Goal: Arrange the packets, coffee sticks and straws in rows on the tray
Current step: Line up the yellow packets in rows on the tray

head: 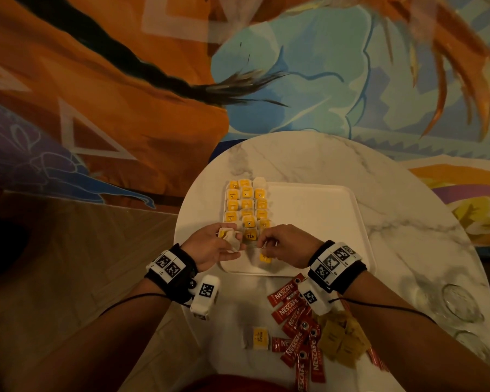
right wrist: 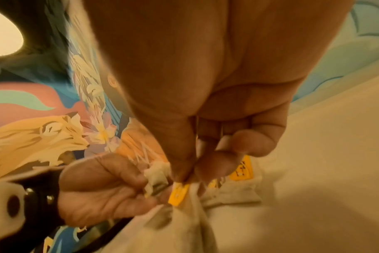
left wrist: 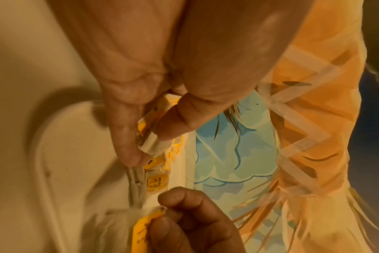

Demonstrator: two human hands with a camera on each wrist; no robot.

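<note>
Coffee sticks (head: 296, 332), red and printed NESCAFE, lie in a loose heap on the near part of the round marble table (head: 393, 199), with brown paper packets (head: 341, 339) just right of them and one yellow-tagged tea bag (head: 256, 338) alone to their left. Clear glasses (head: 461, 302) stand near the table's right edge. Farther in, the left hand (head: 210, 247) grips a small bunch of tea bags (head: 230, 239) between thumb and curled fingers over the near left corner of the white tray (head: 317, 222). Just right of it, the right hand (head: 286, 244) pinches the yellow tag (right wrist: 178, 194) of one bag between thumb and fingertip, low over the tray. Beyond both hands, yellow-tagged tea bags (head: 246, 205) sit in three rows along the tray's left side, reaching its far edge. A painted mural (head: 181, 80) fills the wall beyond the table.
</note>
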